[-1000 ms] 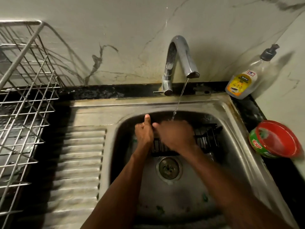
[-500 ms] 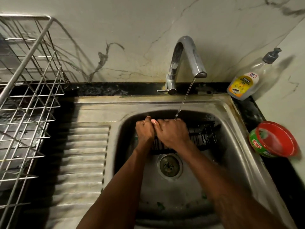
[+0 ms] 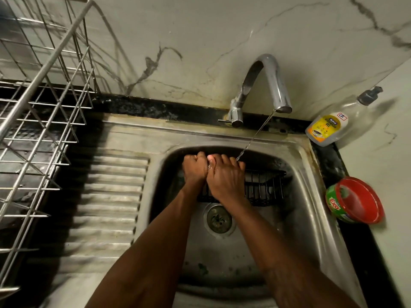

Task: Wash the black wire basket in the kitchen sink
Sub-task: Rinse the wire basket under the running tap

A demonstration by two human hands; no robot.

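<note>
The black wire basket (image 3: 264, 185) lies in the steel sink (image 3: 307, 174), just behind the drain (image 3: 219, 218). Both of my hands cover its left half. My left hand (image 3: 194, 171) is closed in a fist round the basket's left end. Pressed against it, my right hand (image 3: 225, 177) lies over the top of the basket with its fingers bent over the far rim. A thin stream of water runs from the tap (image 3: 266, 85) and lands by my right fingertips. The basket's left part is hidden under my hands.
A ribbed draining board (image 3: 106, 196) lies left of the sink, with a steel wire dish rack (image 3: 42, 121) beyond it. On the black counter at the right stand a dish gel bottle (image 3: 329, 127) and a red-rimmed soap tub (image 3: 355, 200).
My left thumb, raised a second ago, has folded into a fist. Both hands stay together at the basket's left end. The camera has tilted, shifting the scene right and down.
</note>
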